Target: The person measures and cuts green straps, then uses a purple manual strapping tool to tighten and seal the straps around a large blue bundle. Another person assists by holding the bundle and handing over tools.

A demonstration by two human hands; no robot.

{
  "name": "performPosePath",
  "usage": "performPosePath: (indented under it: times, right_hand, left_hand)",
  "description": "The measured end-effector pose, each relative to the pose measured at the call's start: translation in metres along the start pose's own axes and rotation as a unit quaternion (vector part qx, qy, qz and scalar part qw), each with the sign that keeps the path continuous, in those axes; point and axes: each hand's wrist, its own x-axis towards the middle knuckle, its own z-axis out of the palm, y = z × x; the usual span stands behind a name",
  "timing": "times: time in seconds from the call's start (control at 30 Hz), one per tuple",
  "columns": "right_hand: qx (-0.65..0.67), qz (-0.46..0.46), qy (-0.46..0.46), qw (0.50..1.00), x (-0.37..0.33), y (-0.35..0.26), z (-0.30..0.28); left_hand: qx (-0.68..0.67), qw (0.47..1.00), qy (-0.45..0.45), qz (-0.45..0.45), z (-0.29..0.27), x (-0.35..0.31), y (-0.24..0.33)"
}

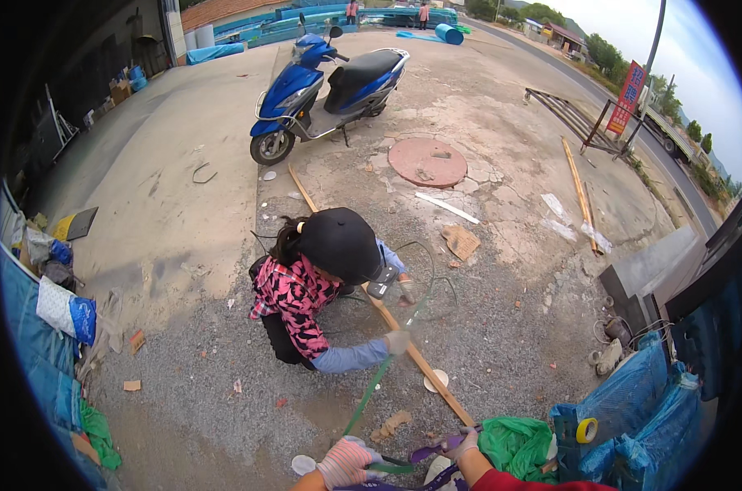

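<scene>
At the bottom edge, my left hand point(346, 464), in a pink-and-white striped glove, is closed around a green strap point(367, 398). The strap runs up from it to a crouching person point(305, 286) in a black cap and patterned top, whose gloved hand point(398, 342) is on it above a long wooden strip point(426, 370). My right hand point(466, 448), gloved with a red sleeve, has its fingers closed on a flat purple thing point(426, 452); its exact kind is unclear. Just right of that hand lies a crumpled green plastic bag point(514, 446). Purple cloth point(403, 484) shows below my hands.
A blue scooter point(322, 94) stands ahead, near a round reddish manhole cover point(427, 162). Blue-wrapped bundles point(624, 401) with a roll of yellow tape point(586, 430) are at lower right. Cardboard scraps point(461, 241) and a white strip point(447, 208) lie about. Blue sheeting lines the left.
</scene>
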Motion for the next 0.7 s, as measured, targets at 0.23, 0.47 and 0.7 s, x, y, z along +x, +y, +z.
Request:
performPosePath:
  times: [0.23,0.47,0.7]
  right_hand:
    - [0.007,-0.115,-0.145,0.983,-0.093,-0.049,-0.009]
    - [0.018,0.052,-0.383,0.922,-0.122,-0.132,-0.049]
    - [-0.126,0.100,-0.247,0.956,-0.224,-0.152,-0.089]
  left_hand:
    - [0.078,0.959,-0.088,-0.258,0.057,-0.088,0.059]
    - [0.086,0.951,-0.022,-0.297,0.074,-0.042,0.172]
    - [-0.023,0.897,0.040,-0.439,0.108,-0.063,0.248]
